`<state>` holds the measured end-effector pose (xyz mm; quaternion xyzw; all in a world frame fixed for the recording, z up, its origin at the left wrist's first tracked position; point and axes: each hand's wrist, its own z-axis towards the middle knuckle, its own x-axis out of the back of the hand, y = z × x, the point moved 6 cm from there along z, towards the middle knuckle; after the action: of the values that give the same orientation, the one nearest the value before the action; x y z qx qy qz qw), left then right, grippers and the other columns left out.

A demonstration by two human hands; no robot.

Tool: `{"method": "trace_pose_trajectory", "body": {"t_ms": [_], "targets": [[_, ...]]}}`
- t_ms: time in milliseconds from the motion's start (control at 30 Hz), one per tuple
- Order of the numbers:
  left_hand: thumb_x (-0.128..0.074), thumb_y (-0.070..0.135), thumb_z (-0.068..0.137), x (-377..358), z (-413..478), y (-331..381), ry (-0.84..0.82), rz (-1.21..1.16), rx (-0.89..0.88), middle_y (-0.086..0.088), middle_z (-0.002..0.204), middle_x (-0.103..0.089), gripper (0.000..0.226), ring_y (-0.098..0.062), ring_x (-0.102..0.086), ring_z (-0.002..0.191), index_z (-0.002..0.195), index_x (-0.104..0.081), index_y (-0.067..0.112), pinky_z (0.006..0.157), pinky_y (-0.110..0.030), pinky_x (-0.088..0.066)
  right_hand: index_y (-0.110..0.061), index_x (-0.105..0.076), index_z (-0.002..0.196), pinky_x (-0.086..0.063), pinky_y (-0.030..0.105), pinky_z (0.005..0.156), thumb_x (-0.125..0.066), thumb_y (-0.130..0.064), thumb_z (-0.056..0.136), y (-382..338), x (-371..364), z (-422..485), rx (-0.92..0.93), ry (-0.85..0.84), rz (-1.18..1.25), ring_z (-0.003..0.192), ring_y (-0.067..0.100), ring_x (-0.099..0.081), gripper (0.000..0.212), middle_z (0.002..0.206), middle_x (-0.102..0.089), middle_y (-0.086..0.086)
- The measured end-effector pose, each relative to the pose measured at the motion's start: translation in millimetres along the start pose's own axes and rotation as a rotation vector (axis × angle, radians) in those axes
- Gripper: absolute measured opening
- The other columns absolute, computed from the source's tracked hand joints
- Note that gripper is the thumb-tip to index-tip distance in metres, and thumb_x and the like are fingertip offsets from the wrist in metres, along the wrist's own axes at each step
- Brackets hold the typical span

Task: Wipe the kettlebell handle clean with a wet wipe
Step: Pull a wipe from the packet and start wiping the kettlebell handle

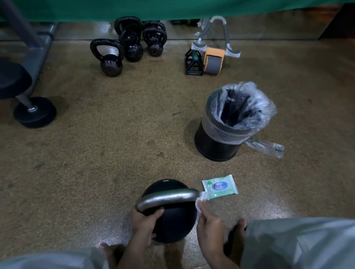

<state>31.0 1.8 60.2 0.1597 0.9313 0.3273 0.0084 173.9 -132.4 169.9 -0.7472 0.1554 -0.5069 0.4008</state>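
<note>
Kettlebell (171,220) steadied by left hand (144,225); right hand (208,222) pinches wipe (200,199) at handle's (167,199) right edge.

A black kettlebell (173,215) stands on the speckled floor (107,154), its worn silver handle (167,199) arched across the top. A white wet wipe (199,202) presses against the handle's right end.

Gym floor — kettlebells (130,41), dumbbell (16,93)

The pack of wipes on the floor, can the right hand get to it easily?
Probably yes. The pack of wipes lies on open floor just beyond the right hand, nothing between them, though that hand already holds a wet wipe.
</note>
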Motion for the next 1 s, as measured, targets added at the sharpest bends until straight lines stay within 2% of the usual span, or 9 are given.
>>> {"method": "trace_pose_trajectory", "body": {"t_ms": [133,267,367,467,533,633,800,900,1000], "targets": [[-0.084,0.017,0.072,-1,1,2,0.000,0.005,-0.006,-0.006,0.120,-0.058,0.068,-0.032,-0.051,0.108,0.130,-0.047,0.024,0.070,-0.045,-0.049,-0.013,-0.066,0.119,-0.049,0.029,0.087,-0.055,0.006,0.087,-18,2,22,0.037,0.023,-0.025,0.099,0.027,-0.068,0.039,0.110,-0.071,0.013],[-0.084,0.017,0.073,-2,0,0,0.003,0.000,-0.002,-0.008,0.122,-0.059,0.068,-0.028,-0.050,0.102,0.130,-0.047,0.024,0.068,-0.043,-0.049,-0.007,-0.066,0.118,-0.040,0.001,0.087,-0.057,0.010,0.084,-24,4,14,0.083,0.027,-0.003,0.102,0.004,-0.061,0.039,0.119,-0.066,0.003],[-0.084,0.015,0.071,-1,0,3,0.000,-0.024,-0.001,-0.007,0.122,-0.059,0.070,-0.029,-0.050,0.105,0.130,-0.047,0.025,0.072,-0.047,-0.049,-0.014,-0.066,0.120,-0.042,0.011,0.071,-0.051,0.004,0.089,-11,5,18,-0.018,-0.035,-0.048,0.089,0.018,-0.068,0.039,0.109,-0.072,0.011],[-0.084,0.014,0.072,-2,0,4,-0.005,-0.037,-0.001,-0.005,0.118,-0.056,0.071,-0.034,-0.050,0.114,0.130,-0.045,0.026,0.075,-0.049,-0.048,-0.017,-0.066,0.120,-0.042,0.019,0.074,-0.048,-0.001,0.092,-17,7,43,-0.049,-0.110,-0.177,0.095,0.024,-0.065,0.037,0.110,-0.071,0.011],[-0.083,0.015,0.073,-2,-1,2,-0.009,-0.034,0.003,-0.004,0.119,-0.056,0.070,-0.035,-0.050,0.118,0.130,-0.044,0.027,0.076,-0.050,-0.049,-0.017,-0.067,0.118,-0.045,0.023,0.078,-0.047,0.000,0.091,-28,7,52,0.015,-0.163,-0.224,0.092,0.024,-0.065,0.038,0.105,-0.072,0.010],[-0.083,0.016,0.073,-1,-1,0,-0.013,-0.027,0.016,-0.005,0.122,-0.058,0.066,-0.034,-0.051,0.116,0.127,-0.047,0.027,0.076,-0.049,-0.050,-0.020,-0.069,0.109,-0.043,0.022,0.066,-0.045,0.004,0.089,-38,9,43,0.180,-0.224,-0.300,0.074,0.016,-0.058,0.040,0.081,-0.065,-0.001],[-0.083,0.015,0.073,-1,-2,2,-0.008,-0.035,0.009,-0.006,0.121,-0.057,0.066,-0.035,-0.050,0.117,0.127,-0.046,0.026,0.079,-0.050,-0.050,-0.018,-0.069,0.115,-0.049,0.032,0.083,-0.045,0.003,0.087,-32,4,67,0.223,-0.337,-0.452,0.096,0.028,-0.065,0.042,0.103,-0.072,0.012],[-0.083,0.015,0.074,-1,-4,3,-0.004,-0.029,-0.003,-0.005,0.120,-0.055,0.067,-0.036,-0.049,0.120,0.128,-0.045,0.026,0.077,-0.050,-0.050,-0.021,-0.073,0.107,-0.047,0.030,0.080,-0.048,0.001,0.082,-38,-17,84,0.250,-0.513,-0.576,0.097,0.028,-0.064,0.042,0.099,-0.072,0.011],[-0.083,0.015,0.073,-1,-4,3,-0.002,-0.017,0.003,-0.004,0.119,-0.055,0.066,-0.035,-0.050,0.119,0.125,-0.044,0.028,0.076,-0.049,-0.051,-0.022,-0.074,0.104,-0.048,0.031,0.083,-0.051,0.000,0.081,-46,-17,85,0.317,-0.527,-0.566,0.097,0.027,-0.064,0.039,0.101,-0.072,0.009]]}}
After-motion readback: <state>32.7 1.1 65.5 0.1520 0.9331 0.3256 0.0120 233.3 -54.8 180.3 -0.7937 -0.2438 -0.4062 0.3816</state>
